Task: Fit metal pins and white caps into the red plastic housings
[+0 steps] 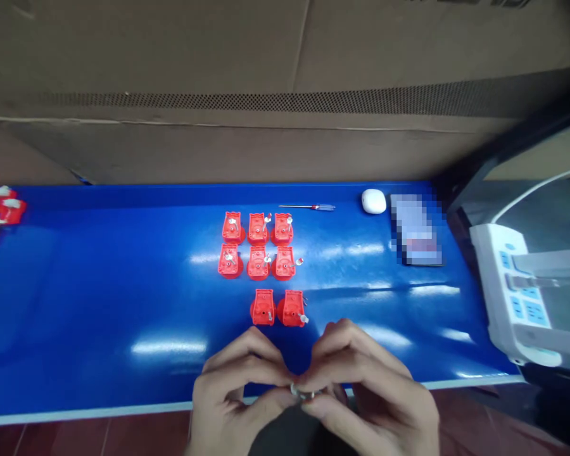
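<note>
A small silver metal ring (302, 392) is held just over the near edge of the glossy blue tabletop (99, 304), lying roughly left to right, partly hidden by fingers. The left hand (232, 392) and right hand (370, 380) are curled inward and pressed close together, pinching it between their fingertips, with neither hand spread. Just far of the hands stand eight hollow red plastic housings (263, 308) with rounded bases, arranged in rows of three, three and two. Small silver pins and white-tipped parts stand in or beside several of them. At the far left edge lies a heap of similar red parts (0, 212) with white pieces. Toward the far right lie a thin screwdriver (306, 207) with a red and clear handle, pointing left, a white rounded plastic object (373, 201), and a flat rectangular item (415, 229) too blurred to identify. Beyond the right end sits a white power strip (513, 297) with blue panels. A brown cardboard carton (218, 63) rises along the far edge.
</note>
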The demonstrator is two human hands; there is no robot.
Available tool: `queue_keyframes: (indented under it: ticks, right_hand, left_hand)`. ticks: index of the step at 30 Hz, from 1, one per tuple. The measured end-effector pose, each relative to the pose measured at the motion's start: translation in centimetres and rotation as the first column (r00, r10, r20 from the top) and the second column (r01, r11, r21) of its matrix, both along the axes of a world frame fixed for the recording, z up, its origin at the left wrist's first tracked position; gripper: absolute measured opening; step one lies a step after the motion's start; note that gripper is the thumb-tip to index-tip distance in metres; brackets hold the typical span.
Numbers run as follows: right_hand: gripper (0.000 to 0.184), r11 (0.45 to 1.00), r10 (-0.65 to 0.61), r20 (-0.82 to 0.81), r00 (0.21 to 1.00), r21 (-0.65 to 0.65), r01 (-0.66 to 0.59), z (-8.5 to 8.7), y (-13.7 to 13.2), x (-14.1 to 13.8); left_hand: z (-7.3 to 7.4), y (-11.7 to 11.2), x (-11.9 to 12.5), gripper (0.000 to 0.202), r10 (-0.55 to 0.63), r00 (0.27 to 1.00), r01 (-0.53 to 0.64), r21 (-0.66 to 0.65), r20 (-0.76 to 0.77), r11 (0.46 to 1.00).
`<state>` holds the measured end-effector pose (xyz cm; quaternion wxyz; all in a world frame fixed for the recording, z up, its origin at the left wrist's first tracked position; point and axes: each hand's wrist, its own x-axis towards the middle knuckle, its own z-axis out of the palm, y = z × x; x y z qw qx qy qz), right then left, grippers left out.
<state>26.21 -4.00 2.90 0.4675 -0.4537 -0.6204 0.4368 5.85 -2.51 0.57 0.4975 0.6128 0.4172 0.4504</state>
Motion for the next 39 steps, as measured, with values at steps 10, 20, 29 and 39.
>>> queue_keyframes:
  ticks: [10, 20, 29, 39]
  right_hand:
    - [0.028, 0.985, -0.161, 0.113, 0.980, 0.075, 0.154, -0.5, -0.3, -0.3]
    - [0.029, 0.908, -0.400, 0.404, 0.822, 0.297, 0.296, -2.5, 1.1, -2.4]
    - [0.028, 0.915, -0.390, 0.437, 0.811, 0.285, 0.286, -3.1, 1.6, -2.8]
    - [0.029, 0.915, -0.384, 0.484, 0.786, 0.312, 0.256, -3.3, 1.7, -2.8]
  left_hand:
    - [-1.2, 1.3, -1.4, 0.035, 0.246, 0.912, -0.114, 0.375, -0.328, 0.920]
    - [-3.7, 3.1, -1.2, 0.032, 0.228, 0.898, -0.083, 0.364, -0.377, 0.928]
    - [-4.0, 3.1, -1.2, 0.037, 0.213, 0.904, -0.075, 0.355, -0.370, 0.932]
    - [-4.2, 3.0, -1.4, 0.037, 0.206, 0.908, -0.066, 0.359, -0.365, 0.931]
